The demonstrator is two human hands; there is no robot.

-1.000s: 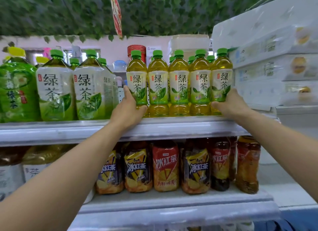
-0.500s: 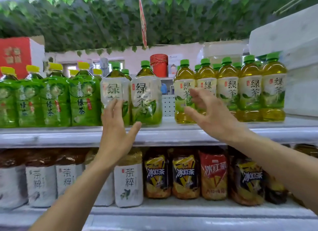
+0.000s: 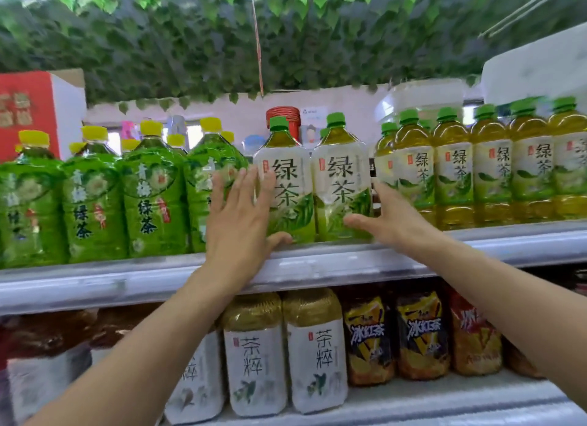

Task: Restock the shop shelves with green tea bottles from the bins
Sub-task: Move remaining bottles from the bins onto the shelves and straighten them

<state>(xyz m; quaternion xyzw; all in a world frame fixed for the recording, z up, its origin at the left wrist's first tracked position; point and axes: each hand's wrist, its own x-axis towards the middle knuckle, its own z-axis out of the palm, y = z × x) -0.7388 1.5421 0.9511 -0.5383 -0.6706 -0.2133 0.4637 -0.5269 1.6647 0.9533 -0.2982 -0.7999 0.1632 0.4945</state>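
Two large green tea bottles with white labels and green caps stand side by side at the front edge of the upper shelf. The left hand is spread wide, palm against the left face of the left bottle, thumb under its lower front corner. The right hand is also spread, fingers at the right flank of the right bottle, thumb across its lower front; neither hand is closed around a bottle. Just left of the pair, a row of bright green yellow-capped bottles crowds close, the nearest partly hidden behind the left hand. To the right of the pair stands a row of smaller green tea bottles, close behind the right hand. Below the pair, the lower shelf holds white-labelled tea bottles and iced tea bottles. A red box sits far left of the pair, above the yellow-capped row.
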